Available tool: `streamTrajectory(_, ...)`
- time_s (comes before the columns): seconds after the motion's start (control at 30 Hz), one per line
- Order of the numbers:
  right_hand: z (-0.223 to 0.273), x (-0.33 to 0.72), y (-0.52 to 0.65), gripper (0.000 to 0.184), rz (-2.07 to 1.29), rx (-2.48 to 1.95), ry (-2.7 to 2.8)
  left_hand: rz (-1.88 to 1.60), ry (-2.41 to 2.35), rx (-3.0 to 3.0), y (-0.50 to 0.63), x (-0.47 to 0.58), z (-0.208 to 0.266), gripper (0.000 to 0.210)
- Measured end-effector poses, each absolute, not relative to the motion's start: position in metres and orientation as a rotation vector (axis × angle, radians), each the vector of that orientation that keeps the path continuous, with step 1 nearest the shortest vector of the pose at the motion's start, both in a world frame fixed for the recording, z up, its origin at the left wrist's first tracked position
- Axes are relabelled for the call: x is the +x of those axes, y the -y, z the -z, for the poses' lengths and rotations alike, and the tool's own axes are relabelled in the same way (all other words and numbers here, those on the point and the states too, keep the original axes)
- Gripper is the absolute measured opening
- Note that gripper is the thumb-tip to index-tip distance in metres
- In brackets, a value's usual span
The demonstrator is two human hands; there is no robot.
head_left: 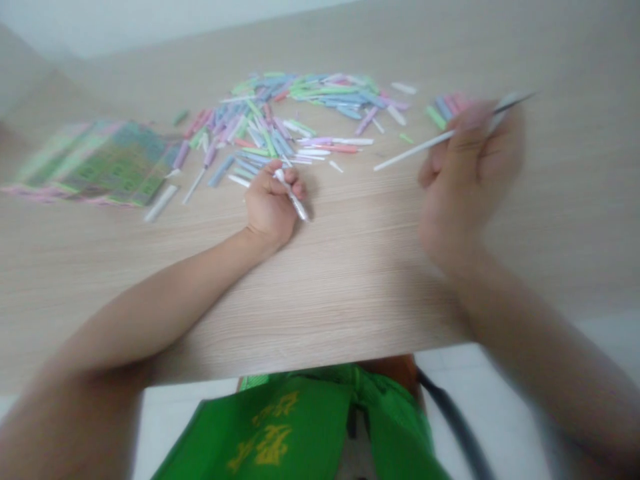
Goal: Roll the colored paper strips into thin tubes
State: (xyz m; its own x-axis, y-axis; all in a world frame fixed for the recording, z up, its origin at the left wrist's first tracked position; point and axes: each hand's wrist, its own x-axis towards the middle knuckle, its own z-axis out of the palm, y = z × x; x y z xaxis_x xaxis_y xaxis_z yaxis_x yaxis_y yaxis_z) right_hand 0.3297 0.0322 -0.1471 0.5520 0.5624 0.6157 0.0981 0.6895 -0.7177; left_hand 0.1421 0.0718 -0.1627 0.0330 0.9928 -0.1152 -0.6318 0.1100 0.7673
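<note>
My left hand (pixel 270 207) rests on the table, its fingers closed around a slim white pen-like piece (pixel 296 200) with a clear or shiny lower end. Farther right, my right hand (pixel 463 177) is raised above the table, blurred by motion. It pinches a thin white stick (pixel 413 151) that looks like a pen refill; a dark pointed end juts out on the far side of the fingers. Just beyond my left hand lies a loose pile of pastel pen parts (pixel 270 137) in green, blue, purple, pink and white.
At the left stands a blurred stack of colourful printed packs (pixel 115 167), with a white piece (pixel 161 203) beside it. Several coloured pieces (pixel 443 110) lie behind my right hand. The wooden table's (pixel 320 313) front edge runs above a green apron (pixel 300 427).
</note>
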Motion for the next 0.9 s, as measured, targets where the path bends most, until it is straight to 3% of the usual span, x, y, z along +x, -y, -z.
streamTrajectory(0.2, 0.143, 0.337, -0.037, 0.048, -0.608, -0.902, 0.952, -0.862, -0.687, 0.702, -0.053, 0.148, 0.155, 0.020)
streamTrajectory(0.47, 0.145, 0.329, -0.042, 0.051, -1.270, -0.940, 0.717, -0.566, -0.523, 0.865, -0.042, 0.152, 0.165, 0.027)
streamTrajectory(0.9, 0.176, 0.317, -0.035, 0.057, -1.438, -0.868, 0.792, -0.282, -0.302, 0.924, -0.051, 0.151, 0.164, 0.031)
